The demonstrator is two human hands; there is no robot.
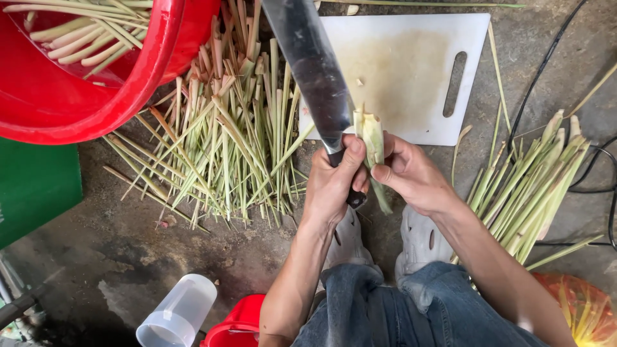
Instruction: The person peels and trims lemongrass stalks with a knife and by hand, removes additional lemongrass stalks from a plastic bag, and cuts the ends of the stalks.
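The left hand point(334, 183) is clenched on the cleaver point(312, 71) handle, blade pointing away. The right hand point(411, 173) pinches a lemongrass stalk point(373, 144) against the blade, just off the white cutting board's point(411, 71) near edge; lemongrass heaps point(225, 141) flank both sides.

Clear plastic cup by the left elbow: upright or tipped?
Tipped. The clear plastic cup lies on its side on the floor, open rim facing lower left.

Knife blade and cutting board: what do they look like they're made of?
Knife blade: dark, dull metal, probably steel, with a grey sheen. Cutting board: white, smooth plastic by its look, with a moulded handle slot and yellowish stains. Left hand grips the knife's handle.
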